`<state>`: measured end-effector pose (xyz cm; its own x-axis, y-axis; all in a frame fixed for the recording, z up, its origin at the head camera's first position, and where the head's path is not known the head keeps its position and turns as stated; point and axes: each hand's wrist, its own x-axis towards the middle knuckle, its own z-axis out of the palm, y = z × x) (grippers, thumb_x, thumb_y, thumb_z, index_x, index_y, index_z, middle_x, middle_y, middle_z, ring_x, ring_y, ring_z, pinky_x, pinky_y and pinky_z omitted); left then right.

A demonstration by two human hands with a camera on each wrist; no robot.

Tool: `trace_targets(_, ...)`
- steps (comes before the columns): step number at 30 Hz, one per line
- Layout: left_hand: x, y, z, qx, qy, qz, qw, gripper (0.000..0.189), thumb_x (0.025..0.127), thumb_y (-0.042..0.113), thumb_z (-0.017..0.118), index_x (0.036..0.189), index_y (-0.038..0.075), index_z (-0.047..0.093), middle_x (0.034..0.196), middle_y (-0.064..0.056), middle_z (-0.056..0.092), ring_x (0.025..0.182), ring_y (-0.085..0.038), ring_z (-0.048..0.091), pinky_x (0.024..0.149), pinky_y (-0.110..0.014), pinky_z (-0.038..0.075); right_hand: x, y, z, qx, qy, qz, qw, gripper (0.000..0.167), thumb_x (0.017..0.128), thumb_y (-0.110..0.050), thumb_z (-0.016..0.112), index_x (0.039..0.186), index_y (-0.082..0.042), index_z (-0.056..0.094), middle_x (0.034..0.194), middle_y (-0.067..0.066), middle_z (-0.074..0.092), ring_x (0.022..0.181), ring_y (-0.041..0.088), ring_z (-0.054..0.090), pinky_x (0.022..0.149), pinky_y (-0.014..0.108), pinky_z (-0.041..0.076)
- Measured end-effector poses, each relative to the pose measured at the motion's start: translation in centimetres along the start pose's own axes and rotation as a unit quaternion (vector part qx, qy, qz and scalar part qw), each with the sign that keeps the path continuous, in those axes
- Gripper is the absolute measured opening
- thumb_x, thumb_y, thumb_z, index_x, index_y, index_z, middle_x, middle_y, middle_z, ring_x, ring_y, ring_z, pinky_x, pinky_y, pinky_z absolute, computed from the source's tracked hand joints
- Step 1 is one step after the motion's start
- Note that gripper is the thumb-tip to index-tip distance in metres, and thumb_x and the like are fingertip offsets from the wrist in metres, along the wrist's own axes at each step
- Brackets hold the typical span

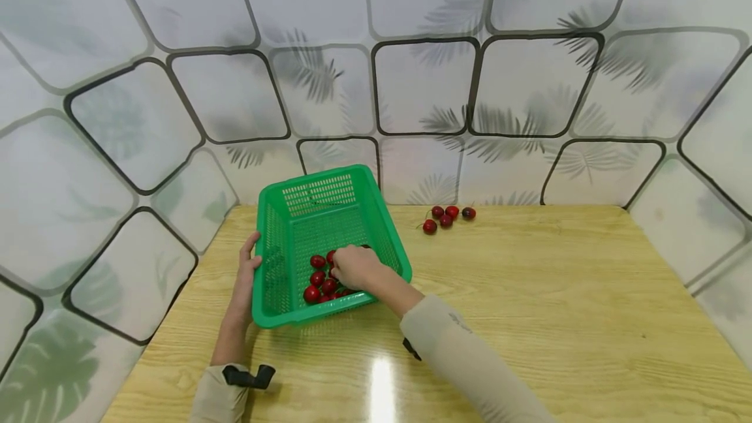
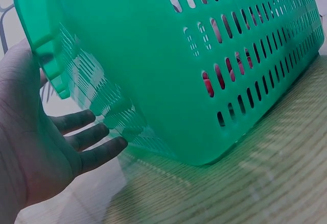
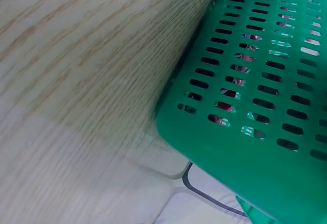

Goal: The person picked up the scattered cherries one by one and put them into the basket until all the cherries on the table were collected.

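Observation:
A green plastic basket (image 1: 273, 273) with slotted walls stands tilted to the view on the left of the table. Several dark red cherries (image 1: 312, 294) lie inside, gathered near its front wall. My left hand (image 1: 242, 286) holds the basket's left rim; in the left wrist view, three of its fingers (image 2: 102, 152) stretch out below the rim. Over the front right part of the basket, my right hand (image 1: 358, 267) reaches down among the cherries with bent fingers. Its fingertips are hidden, so whether it grips a cherry cannot be seen. The right wrist view shows only the basket's outer wall (image 3: 214, 152) and the table.
Several more cherries (image 1: 446, 220), some with stems, lie in a loose group on the wooden table (image 1: 529, 292) near its back edge, right of the basket. A patterned cloth wall (image 1: 423, 87) rises behind and beside the table.

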<state>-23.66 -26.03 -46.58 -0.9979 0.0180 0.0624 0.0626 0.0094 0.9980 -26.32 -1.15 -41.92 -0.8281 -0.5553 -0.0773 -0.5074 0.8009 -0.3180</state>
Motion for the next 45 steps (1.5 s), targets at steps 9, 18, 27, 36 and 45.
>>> trace_targets(9, 0.0, 0.1, 0.1, 0.006, 0.0, 0.0, 1.0, 0.055, 0.107, 0.027, 0.024, 0.16, 0.027, 0.006, 0.162, -0.001, 0.002, 0.127, -0.02, 0.029, 0.091, -0.023, 0.038, -0.2, 0.1, 0.0, 0.013, 0.018, -0.012, 0.9997, 0.048, 0.099, -0.022, 0.059, 0.054, -0.018, 0.042, 0.052, -0.006, 0.037, 0.05, 0.009, 0.039, 0.05, 0.026, 0.037)
trace_targets(18, 0.0, 0.1, 0.0, 0.011, 0.0, -0.005, 0.9999, 0.056, 0.107, 0.028, 0.024, 0.16, 0.028, 0.004, 0.163, -0.001, 0.0, 0.13, -0.023, 0.027, 0.09, -0.024, 0.039, -0.2, 0.1, 0.0, 0.024, 0.02, -0.015, 0.9994, 0.047, 0.098, -0.022, 0.06, 0.055, -0.018, 0.043, 0.052, -0.006, 0.038, 0.049, 0.01, 0.04, 0.049, 0.025, 0.035)
trace_targets(27, 0.0, 0.2, 0.0, 0.011, 0.001, -0.006, 0.9999, 0.056, 0.107, 0.027, 0.024, 0.16, 0.029, 0.005, 0.162, -0.002, 0.001, 0.126, -0.024, 0.03, 0.088, -0.024, 0.041, -0.2, 0.2, -0.1, 0.025, 0.024, -0.019, 0.9992, 0.048, 0.098, -0.021, 0.059, 0.054, -0.018, 0.041, 0.051, -0.006, 0.036, 0.049, 0.01, 0.039, 0.049, 0.025, 0.034)
trace_targets(36, 0.0, 0.3, -0.1, 0.012, 0.0, -0.01, 0.9999, 0.056, 0.107, 0.027, 0.024, 0.16, 0.029, 0.004, 0.163, -0.003, 0.001, 0.124, -0.024, 0.033, 0.086, -0.023, 0.042, -0.2, 0.3, -0.5, 0.069, 0.066, -0.036, 0.9948, 0.045, 0.099, -0.018, 0.055, 0.057, -0.019, 0.038, 0.051, -0.008, 0.031, 0.048, 0.006, 0.029, 0.046, 0.022, 0.027)
trace_targets(45, 0.0, 0.0, 0.0, 0.014, 0.003, -0.01, 0.9998, 0.056, 0.107, 0.027, 0.025, 0.16, 0.027, 0.005, 0.163, -0.003, 0.001, 0.126, -0.025, 0.031, 0.088, -0.023, 0.042, -0.5, 2.6, -4.1, 0.133, 0.188, -0.022, 0.9728, 0.029, 0.1, -0.019, 0.053, 0.072, -0.015, 0.058, 0.063, -0.004, 0.05, 0.055, 0.009, 0.043, 0.052, 0.024, 0.036)
